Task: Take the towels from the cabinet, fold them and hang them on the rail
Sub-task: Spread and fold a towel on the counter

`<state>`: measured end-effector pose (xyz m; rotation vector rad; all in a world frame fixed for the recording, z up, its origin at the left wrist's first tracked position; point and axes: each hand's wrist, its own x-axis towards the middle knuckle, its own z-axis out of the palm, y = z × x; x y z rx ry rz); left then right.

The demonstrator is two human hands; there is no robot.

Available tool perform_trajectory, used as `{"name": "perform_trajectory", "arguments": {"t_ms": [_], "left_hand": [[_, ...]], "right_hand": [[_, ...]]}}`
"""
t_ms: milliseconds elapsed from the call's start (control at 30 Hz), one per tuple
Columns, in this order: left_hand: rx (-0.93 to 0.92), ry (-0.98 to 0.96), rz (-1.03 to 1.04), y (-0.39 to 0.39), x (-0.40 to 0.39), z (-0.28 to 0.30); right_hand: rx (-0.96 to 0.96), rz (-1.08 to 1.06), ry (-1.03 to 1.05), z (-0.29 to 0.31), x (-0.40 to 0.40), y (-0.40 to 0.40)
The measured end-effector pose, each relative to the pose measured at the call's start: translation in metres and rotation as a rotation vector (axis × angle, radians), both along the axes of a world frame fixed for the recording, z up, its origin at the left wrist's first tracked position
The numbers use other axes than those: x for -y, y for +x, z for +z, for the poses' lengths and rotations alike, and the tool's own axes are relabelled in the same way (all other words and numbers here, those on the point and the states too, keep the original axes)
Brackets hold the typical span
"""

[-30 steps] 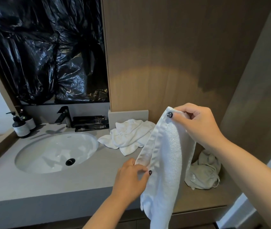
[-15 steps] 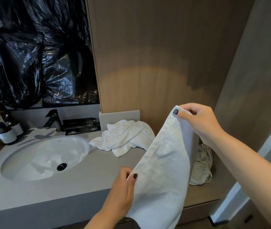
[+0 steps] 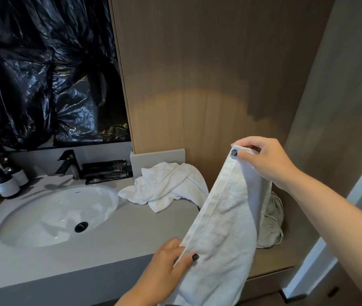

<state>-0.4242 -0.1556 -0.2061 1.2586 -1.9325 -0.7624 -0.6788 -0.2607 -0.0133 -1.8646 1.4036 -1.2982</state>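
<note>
Holding now: one white towel is stretched in the air between two hands, above the front edge of the table.
Bottles: two dark pump bottles stand at the far left of the table, beside the sink.
Tap: a black tap stands behind the sink, with a dark tray just beside it.
Mirror area: black plastic sheet covers the wall above the sink.
Second towel: a crumpled white towel lies on the table to the right of the sink, not folded.
Left hand: the left hand pinches the lower edge of the held towel between thumb and curled fingers.
Right hand: the right hand pinches the upper corner of the same towel, higher and further back.
Grey cloth: a greyish bundle lies on the wooden shelf behind the held towel; I cannot tell if it is a towel.
Rail: no rail is visible.
Done, as I judge: at least two towels seem already out of the cabinet.
In hand: the held towel looks spread for its first fold.
Left: folding this towel, folding the crumpled one, and hanging all on the rail.
</note>
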Motion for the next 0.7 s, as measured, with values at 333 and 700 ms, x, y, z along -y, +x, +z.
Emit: {"name": "perform_trajectory", "arguments": {"t_ms": [333, 700], "left_hand": [[0.048, 0.064, 0.104, 0.032, 0.004, 0.000], [0.004, -0.124, 0.413, 0.062, 0.018, 0.023]], "right_hand": [[0.055, -0.146, 0.032, -0.025, 0.022, -0.022], [0.042, -0.298, 0.104, -0.057, 0.037, -0.041]]}}
